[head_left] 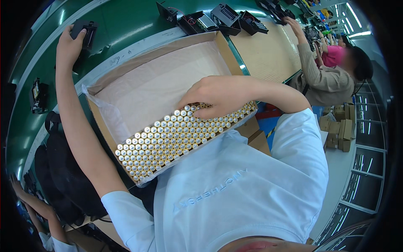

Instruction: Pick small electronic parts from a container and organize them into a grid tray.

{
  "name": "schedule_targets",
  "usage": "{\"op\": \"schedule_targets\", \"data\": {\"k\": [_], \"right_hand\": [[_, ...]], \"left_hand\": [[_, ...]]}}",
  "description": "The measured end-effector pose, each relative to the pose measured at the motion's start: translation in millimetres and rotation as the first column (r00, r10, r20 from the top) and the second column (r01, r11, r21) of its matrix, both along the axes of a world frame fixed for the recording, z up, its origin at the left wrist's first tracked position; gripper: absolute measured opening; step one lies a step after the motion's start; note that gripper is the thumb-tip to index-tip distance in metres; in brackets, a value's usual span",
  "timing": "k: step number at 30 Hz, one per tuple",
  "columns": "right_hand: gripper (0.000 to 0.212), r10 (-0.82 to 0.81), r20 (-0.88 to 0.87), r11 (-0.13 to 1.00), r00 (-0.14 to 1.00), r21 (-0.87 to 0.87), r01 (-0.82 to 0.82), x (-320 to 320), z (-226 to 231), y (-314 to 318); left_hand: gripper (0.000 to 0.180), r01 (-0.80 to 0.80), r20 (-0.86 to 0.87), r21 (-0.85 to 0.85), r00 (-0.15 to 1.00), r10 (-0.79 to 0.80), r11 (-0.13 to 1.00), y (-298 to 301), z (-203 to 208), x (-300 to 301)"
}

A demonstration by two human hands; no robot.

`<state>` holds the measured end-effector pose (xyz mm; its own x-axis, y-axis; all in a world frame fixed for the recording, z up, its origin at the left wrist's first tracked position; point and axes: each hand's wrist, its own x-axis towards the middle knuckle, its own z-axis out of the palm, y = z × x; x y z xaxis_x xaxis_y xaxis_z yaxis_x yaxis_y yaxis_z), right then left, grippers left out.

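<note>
My left hand (69, 49) reaches to the far left and grips a black plastic case (89, 37) with a slotted compartment, thumb on top. My right hand (220, 94) is in a shallow cardboard box (98, 119), its thumb and fingers closed round a few cylindrical batteries at the edge of the pack. The batteries (163, 138) stand upright in tight rows along the near side of the box, pale ends up. White lining paper (155, 80) shows over the rest of the box bottom. My right fingertips are partly hidden among the batteries.
Several black cases (226, 16) with wires lie beyond the box on the green table (126, 23). Another black case (38, 95) sits at far left. A co-worker (329, 77) handles a dark part at right, beside a tan board (268, 50). A black bag (63, 172) is near my left arm.
</note>
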<state>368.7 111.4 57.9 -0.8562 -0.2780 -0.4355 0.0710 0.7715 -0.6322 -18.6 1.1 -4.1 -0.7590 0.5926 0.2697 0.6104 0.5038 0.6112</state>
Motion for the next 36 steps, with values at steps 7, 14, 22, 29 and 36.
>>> {"op": "schedule_targets", "data": {"k": [7, 14, 22, 29, 36], "right_hand": [[0.028, 0.014, -0.155, 1.0, 0.988, 0.023, -0.011, 5.0, -2.7, -0.7], [0.021, 0.079, -0.47, 0.995, 0.879, 0.092, -0.04, 7.4, -12.0, 3.4], [0.018, -0.165, -0.719, 0.967, 0.675, 0.015, 0.253, -86.2, 26.5, 38.8], [0.028, -0.319, -0.692, 0.867, 0.647, 0.063, 0.495, -225.3, 35.2, 56.7], [0.027, -0.21, -0.616, 0.866, 0.759, 0.243, 0.437, -274.1, 36.9, 44.6]], "left_hand": [[0.05, -0.02, 0.036, -0.006, 0.999, 0.02, 1.0, -2.0, 1.5, 2.7], [0.055, -0.029, 0.05, 0.009, 0.998, 0.029, 1.0, -0.9, 1.0, 4.9], [0.055, -0.064, 0.48, 0.394, 0.865, -0.146, 0.917, 4.0, 8.9, 10.4], [0.045, -0.156, 0.669, 0.592, 0.643, -0.373, 0.791, 13.9, 20.8, 21.8], [0.036, -0.199, 0.714, 0.68, 0.395, -0.577, 0.705, 10.5, 22.5, 28.8]]}}
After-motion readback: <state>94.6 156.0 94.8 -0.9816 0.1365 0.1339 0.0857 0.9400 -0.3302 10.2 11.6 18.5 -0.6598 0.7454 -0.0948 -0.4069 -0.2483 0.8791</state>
